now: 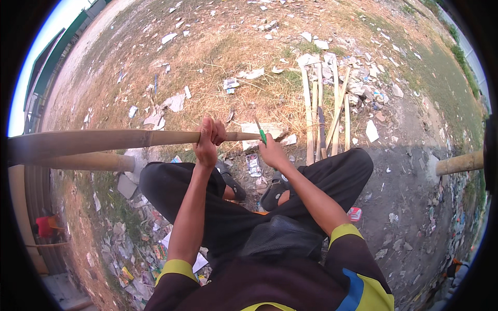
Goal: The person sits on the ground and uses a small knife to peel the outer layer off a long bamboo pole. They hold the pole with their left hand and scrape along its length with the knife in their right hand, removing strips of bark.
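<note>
Littered ground (207, 52), w/ bamboo piece (119, 142) above, thru clenched L hand (208, 139) (tip by R hand (273, 154), tight round green-handled knife (263, 137))

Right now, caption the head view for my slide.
Over littered ground, the left hand grips a long bamboo piece, the right hand a green-handled tool.
</note>
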Demonstrator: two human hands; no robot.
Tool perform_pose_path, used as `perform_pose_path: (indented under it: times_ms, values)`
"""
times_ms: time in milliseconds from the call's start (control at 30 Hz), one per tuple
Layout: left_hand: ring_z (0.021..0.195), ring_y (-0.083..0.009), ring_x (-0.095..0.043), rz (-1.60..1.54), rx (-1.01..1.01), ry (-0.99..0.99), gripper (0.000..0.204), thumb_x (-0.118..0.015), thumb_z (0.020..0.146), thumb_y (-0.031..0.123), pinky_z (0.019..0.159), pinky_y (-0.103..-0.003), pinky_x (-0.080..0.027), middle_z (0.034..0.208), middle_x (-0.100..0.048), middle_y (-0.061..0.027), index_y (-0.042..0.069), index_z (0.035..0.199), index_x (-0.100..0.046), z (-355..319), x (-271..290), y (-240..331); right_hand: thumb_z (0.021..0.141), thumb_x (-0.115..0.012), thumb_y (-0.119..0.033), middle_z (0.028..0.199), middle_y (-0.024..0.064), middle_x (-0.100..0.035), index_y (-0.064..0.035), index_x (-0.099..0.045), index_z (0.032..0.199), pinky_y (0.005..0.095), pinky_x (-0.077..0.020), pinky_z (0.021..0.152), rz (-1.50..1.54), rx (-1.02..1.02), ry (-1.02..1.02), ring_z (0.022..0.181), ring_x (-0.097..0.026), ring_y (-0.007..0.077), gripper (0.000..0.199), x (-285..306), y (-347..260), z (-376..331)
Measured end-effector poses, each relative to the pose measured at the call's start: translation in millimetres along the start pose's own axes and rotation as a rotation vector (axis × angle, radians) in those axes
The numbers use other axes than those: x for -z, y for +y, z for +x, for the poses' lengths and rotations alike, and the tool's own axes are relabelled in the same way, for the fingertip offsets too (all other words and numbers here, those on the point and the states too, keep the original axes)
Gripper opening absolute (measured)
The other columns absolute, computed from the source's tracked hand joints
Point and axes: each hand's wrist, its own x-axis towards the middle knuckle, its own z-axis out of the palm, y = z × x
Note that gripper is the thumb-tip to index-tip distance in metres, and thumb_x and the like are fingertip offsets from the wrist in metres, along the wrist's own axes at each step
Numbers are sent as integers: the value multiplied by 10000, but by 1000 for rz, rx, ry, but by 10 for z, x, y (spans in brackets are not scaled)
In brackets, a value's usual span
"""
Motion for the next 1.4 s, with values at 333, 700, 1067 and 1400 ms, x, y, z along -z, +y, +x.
perform_pose_path:
  times_ms: [333, 700, 1067, 1400]
  values:
    - [886, -215, -645, 786, 174, 51, 492, -275, 1040, 313, 828, -335, -487, 906, -659, -130, -43, 973, -608, -153, -21, 365, 962, -436, -279, 743, 271, -610, -40, -439, 1165, 572, -441, 675, -87, 108, 61, 727, -588, 492, 313, -190, -42, -313]
    - [853, -181, -668, 864, 376, 154, 502, -301, 1043, 324, 742, -273, -501, 937, -704, -133, -33, 986, -648, -281, -316, 431, 970, -473, -248, 732, 242, -595, -40, -506, 1112, 524, -422, 673, 111, 297, 81, 744, -590, 448, 254, -100, -196, -402]
    - [739, -170, -697, 838, 257, 167, 373, -417, 1020, 228, 643, -280, -511, 865, -715, -147, -23, 909, -670, -301, -296, 346, 963, -500, -281, 563, 228, -543, -55, -511, 914, 524, -425, 510, -106, 245, 181, 563, -566, 447, 231, -109, -139, -301]
    - [853, -116, -654, 708, 433, 166, 181, -573, 945, 122, 769, -243, -509, 940, -716, -127, -29, 941, -673, -273, -79, 429, 948, -505, -332, 603, 224, -583, -71, -526, 920, 533, -461, 523, -267, 235, 127, 585, -596, 440, 263, -49, -284, -328]
